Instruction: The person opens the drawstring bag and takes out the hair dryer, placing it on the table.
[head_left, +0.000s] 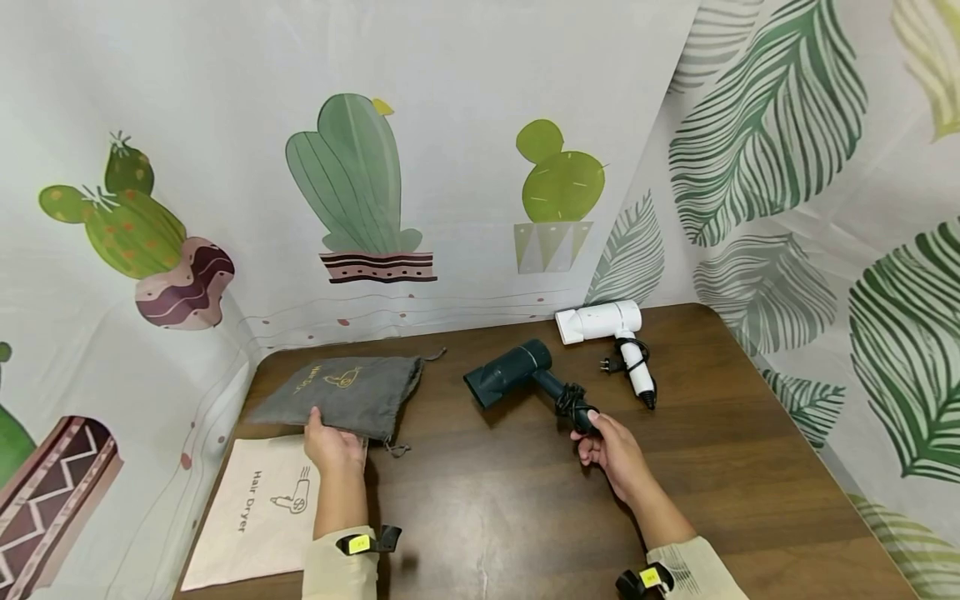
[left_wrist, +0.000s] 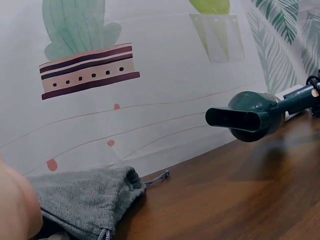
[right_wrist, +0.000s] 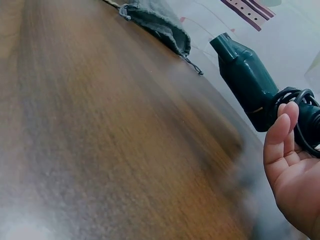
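My right hand (head_left: 611, 454) grips the end of the handle of a dark green hair dryer (head_left: 513, 372), whose black cord is bundled round the handle. In the right wrist view the dryer (right_wrist: 245, 80) is held above the table, its flat nozzle toward the grey drawstring pouch (right_wrist: 157, 22). My left hand (head_left: 332, 446) pinches the near edge of that pouch (head_left: 367, 404), thumb on top and the other fingers hidden beneath. The pouch has gold hair dryer print, and its mouth faces right. In the left wrist view the pouch (left_wrist: 90, 200) looks soft and rather flat.
A white hair dryer (head_left: 600, 321) with its cord wound round the handle lies at the back right of the brown table (head_left: 480, 508). A pale bag (head_left: 247, 533) printed "Hair Dryer" lies flat at the left, partly under my left arm. A patterned cloth (head_left: 465, 167) hangs behind.
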